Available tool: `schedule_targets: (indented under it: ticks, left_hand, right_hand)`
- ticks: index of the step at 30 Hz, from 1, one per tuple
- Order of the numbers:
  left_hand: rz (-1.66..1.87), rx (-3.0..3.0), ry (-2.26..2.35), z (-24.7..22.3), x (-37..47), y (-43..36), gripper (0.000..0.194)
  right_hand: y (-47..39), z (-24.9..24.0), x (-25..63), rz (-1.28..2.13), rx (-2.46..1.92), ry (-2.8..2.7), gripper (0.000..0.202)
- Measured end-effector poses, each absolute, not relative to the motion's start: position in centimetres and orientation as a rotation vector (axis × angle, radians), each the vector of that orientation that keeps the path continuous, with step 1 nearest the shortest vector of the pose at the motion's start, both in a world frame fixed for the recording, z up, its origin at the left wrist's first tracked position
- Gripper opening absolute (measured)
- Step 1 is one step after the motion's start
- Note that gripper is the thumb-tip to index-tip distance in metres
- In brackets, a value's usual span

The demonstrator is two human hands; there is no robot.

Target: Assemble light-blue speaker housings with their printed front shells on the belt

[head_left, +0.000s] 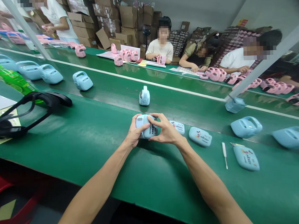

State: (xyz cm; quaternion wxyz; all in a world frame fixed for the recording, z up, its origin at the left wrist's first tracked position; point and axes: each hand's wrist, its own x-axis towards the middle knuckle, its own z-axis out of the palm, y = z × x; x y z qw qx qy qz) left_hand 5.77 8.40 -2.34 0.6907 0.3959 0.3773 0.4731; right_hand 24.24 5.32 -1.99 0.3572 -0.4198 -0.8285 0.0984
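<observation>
A light blue plastic case (143, 119) with dark lettering is held between my two hands above the green table. My left hand (134, 131) grips its left side, thumb across the front. On the right side, my right hand (164, 128) wraps its fingers and thumb around the lettered face. Just beyond my hands stands a light blue handled unit (144, 96). To the right of my right hand lie a partly hidden blue printed cover (177, 127), a second printed cover (200, 136) and a third (246, 158). A white-handled screwdriver (224, 151) rests between the last two.
Black headgear (45, 107) and a green bottle (13, 79) lie at the left. More blue units (82, 81) stand along the belt (109, 93). Across it, several people work with pink units (215, 73). Slanted metal posts (258, 62) rise at both sides.
</observation>
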Motion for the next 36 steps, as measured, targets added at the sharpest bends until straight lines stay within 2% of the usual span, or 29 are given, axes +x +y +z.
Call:
schedule_targets:
  ticks: [21, 26, 30, 36]
  left_hand:
    - [1.082, 0.707, 0.78, -3.3, 6.3, 8.7, 0.068]
    - [1.049, 0.681, 0.798, -3.0, 6.1, 9.0, 0.072]
    - [1.055, 0.69, 0.809, -2.9, 6.3, 8.8, 0.074]
    - [1.155, 0.641, 0.838, -3.5, 6.9, 8.9, 0.071]
  right_hand:
    - [5.2, -2.6, 22.7, 0.504, -1.172, -2.0, 0.109]
    - [5.7, -2.2, 22.5, 0.713, -1.173, -1.847, 0.091]
    - [5.8, -2.6, 22.5, 0.833, -1.177, -1.747, 0.095]
    - [5.7, -2.7, 21.6, 0.84, -1.174, -1.733, 0.089]
